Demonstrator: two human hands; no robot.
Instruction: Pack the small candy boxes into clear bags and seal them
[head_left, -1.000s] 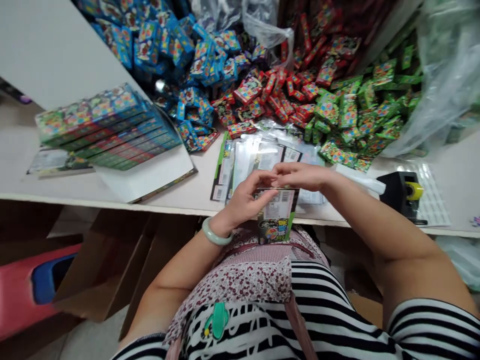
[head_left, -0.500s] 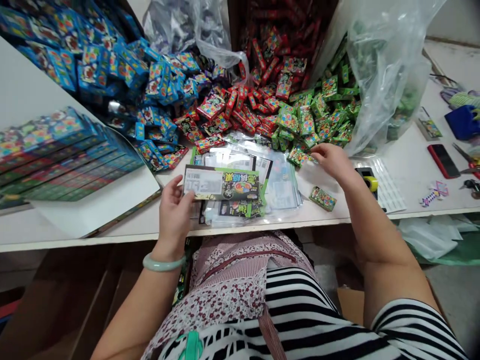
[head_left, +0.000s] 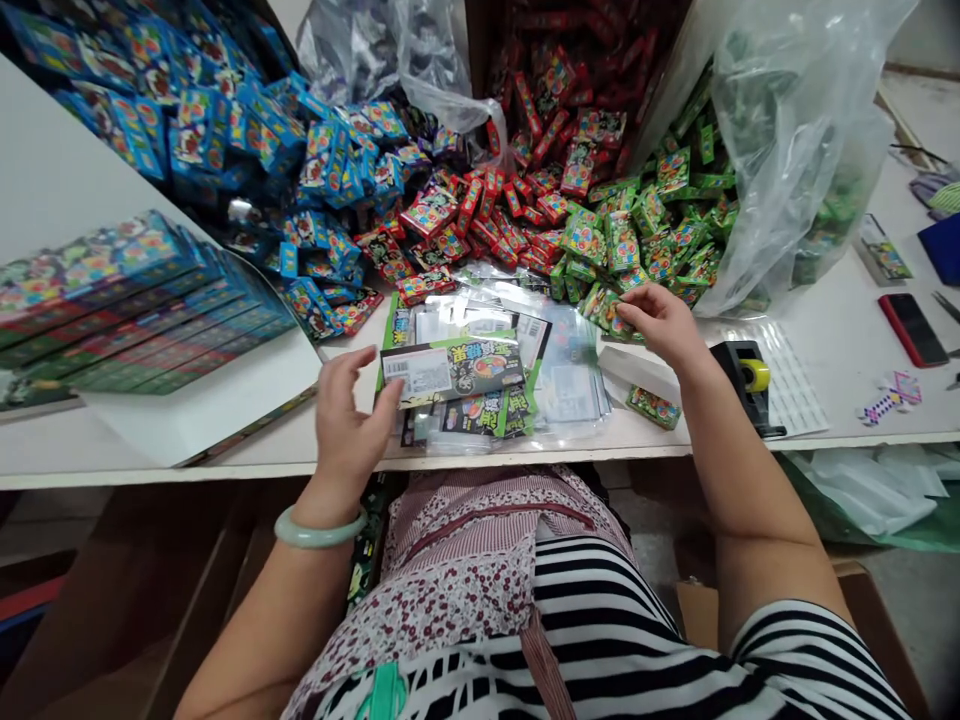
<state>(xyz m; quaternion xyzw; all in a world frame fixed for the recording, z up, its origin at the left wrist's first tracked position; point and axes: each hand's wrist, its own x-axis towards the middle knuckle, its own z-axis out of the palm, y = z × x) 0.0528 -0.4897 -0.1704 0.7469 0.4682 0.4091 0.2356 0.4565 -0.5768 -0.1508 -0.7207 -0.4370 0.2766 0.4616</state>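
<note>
My left hand point(head_left: 346, 420) holds a printed green-and-black bag point(head_left: 450, 368) by its left end, just above a stack of clear printed bags point(head_left: 559, 375) at the table's front edge. My right hand point(head_left: 658, 320) is curled on small green boxes point(head_left: 611, 310) at the near edge of the green pile point(head_left: 645, 225), fingers closed over them. One more small green box point(head_left: 654, 406) lies on the table beside my right wrist. Piles of red boxes point(head_left: 517, 215) and blue boxes point(head_left: 315, 160) lie behind.
A flat stack of packed trays point(head_left: 127, 310) sits on white card at left. A black tape dispenser point(head_left: 742, 385) and a sticker sheet point(head_left: 787, 375) are at right, with a red phone point(head_left: 913, 330) farther right. A large clear plastic sack point(head_left: 787, 130) holds more green boxes.
Both hands were together on the bag near my body. Since then the left laid it flat over the stack, and the right reached to the green pile and closed on boxes.
</note>
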